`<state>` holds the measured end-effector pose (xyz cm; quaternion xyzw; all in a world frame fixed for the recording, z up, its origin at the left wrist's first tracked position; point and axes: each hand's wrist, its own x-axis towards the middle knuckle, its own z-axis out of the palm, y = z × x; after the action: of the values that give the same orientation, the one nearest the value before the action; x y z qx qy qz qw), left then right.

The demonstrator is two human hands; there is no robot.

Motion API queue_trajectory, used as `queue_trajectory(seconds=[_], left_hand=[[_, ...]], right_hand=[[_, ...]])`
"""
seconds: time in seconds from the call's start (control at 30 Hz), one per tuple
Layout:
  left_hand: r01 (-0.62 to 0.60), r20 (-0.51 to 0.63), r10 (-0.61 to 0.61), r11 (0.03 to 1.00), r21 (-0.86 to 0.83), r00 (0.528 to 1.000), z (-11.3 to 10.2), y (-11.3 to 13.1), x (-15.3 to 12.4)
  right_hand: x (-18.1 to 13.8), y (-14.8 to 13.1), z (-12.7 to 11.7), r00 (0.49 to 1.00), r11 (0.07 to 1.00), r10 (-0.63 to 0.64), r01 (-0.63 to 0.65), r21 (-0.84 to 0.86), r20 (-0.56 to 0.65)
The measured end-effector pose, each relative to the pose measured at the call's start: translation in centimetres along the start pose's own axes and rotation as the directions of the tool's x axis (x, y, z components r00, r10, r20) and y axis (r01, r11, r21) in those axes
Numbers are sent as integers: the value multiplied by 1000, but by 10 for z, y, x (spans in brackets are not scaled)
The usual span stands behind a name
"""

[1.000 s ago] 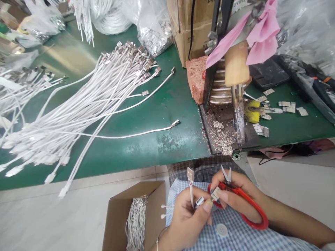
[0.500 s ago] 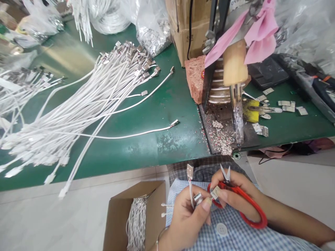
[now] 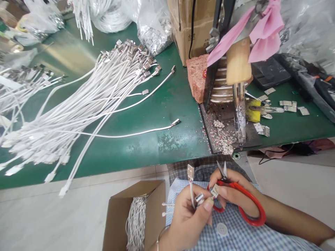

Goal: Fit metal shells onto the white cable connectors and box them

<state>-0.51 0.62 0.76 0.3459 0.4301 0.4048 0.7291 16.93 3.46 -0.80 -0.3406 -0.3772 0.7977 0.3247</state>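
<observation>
one plug [image 3: 191, 172] juts beyond left hand [image 3: 187, 218]; cable [image 3: 191, 193] gripped.

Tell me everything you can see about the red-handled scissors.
The scissors have red, plastic-looking handles with finger loops and short, pointed metal blades, slightly apart, tips toward the green bench. The person's right hand holds them above the blue checked garment and hides parts of the handles.
</observation>
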Motion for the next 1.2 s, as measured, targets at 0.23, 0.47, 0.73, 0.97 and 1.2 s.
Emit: queue_trajectory(seconds=[0.23, 0.47, 0.73, 0.97, 1.2], left_hand=[[-28, 37, 30, 999, -41, 999, 2, 2, 1], [-26, 64, 28, 999, -23, 998, 1, 2, 2], [-1, 50, 1, 1000, 12, 999, -1, -2, 1], [153, 69, -167, 972, 176, 983, -5, -4, 1], [77, 142, -120, 958, 276, 983, -8, 0, 0]], right_hand=[[2, 4, 3, 1000, 998, 9, -9, 69, 0], [-2, -2, 6, 993, 994, -109, 107, -29, -40], [-9, 1, -1, 971, 943, -239, 230, -241, -7], [2, -27, -5, 889, 674, -446, 408, -616, 101], [3, -30, -3, 932, 693, -338, 340, -636, 130]])
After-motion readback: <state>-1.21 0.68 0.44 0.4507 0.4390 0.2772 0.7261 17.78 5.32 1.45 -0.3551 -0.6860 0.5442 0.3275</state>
